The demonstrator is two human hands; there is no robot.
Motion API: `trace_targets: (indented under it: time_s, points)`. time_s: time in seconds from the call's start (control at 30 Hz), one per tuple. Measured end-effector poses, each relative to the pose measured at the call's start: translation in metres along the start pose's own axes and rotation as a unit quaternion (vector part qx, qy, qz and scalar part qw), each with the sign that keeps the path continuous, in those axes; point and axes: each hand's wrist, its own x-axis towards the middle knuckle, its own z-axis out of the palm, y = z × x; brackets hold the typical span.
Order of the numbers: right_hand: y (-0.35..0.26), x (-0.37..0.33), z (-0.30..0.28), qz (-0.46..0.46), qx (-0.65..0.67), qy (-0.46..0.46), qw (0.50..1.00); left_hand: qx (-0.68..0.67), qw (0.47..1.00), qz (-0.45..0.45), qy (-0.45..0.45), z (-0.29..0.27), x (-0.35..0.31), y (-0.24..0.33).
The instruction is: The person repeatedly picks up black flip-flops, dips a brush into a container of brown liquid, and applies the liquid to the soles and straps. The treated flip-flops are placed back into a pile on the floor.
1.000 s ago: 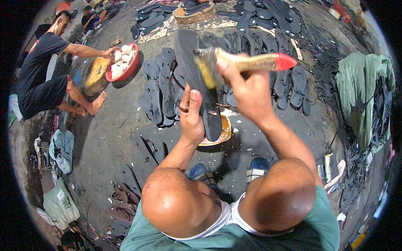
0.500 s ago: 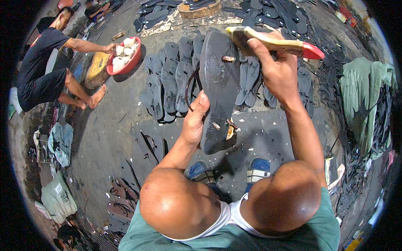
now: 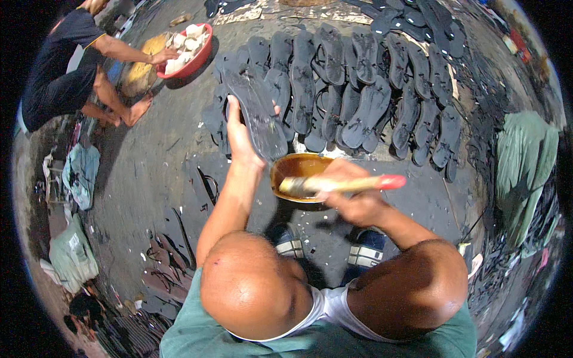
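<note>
My left hand (image 3: 243,142) grips a black thong sandal (image 3: 255,113) from below, its broad glossy face turned up and one end tilted toward me. Thumb and fingers wrap its edges. My right hand (image 3: 361,206) is closed round a wide paintbrush (image 3: 358,184) with a pale handle and red end. Its bristle end hangs over a brown, oval bowl (image 3: 277,173) on the floor between my hands. Motion blurs the brush, and I cannot tell whether the bristles touch what is inside. Part of the bowl is hidden by my right hand.
Rows of black sandals (image 3: 364,119) lie just beyond the bowl. At far left a crouching person (image 3: 65,77) reaches into a red basin (image 3: 209,51) of white pieces. Brown sandals (image 3: 164,271) lie left of my knee. A green cloth (image 3: 525,167) hangs over black scraps at right.
The brush has come down and toward me, from beside the raised sandal to over the bowl. The sandal has moved left and tipped flatter. The bowl, hidden before, now shows.
</note>
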Motion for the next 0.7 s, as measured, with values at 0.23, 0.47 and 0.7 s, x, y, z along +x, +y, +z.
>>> trace_targets:
  time_s: [0.23, 0.47, 0.7]
  points:
    - [0.051, -0.029, -0.054, 0.234, 0.027, 0.335, 0.912, 0.02, 0.997, -0.044, 0.056, -0.006, 0.046, -0.038]
    - [0.064, -0.036, -0.064, 0.301, 0.057, 0.365, 0.879, -0.017, 0.997, 0.054, -0.049, 0.021, 0.23, -0.024]
    - [0.067, -0.053, -0.068, 0.337, 0.047, 0.36, 0.869, 0.04, 0.993, -0.027, 0.111, 0.004, 0.176, -0.076]
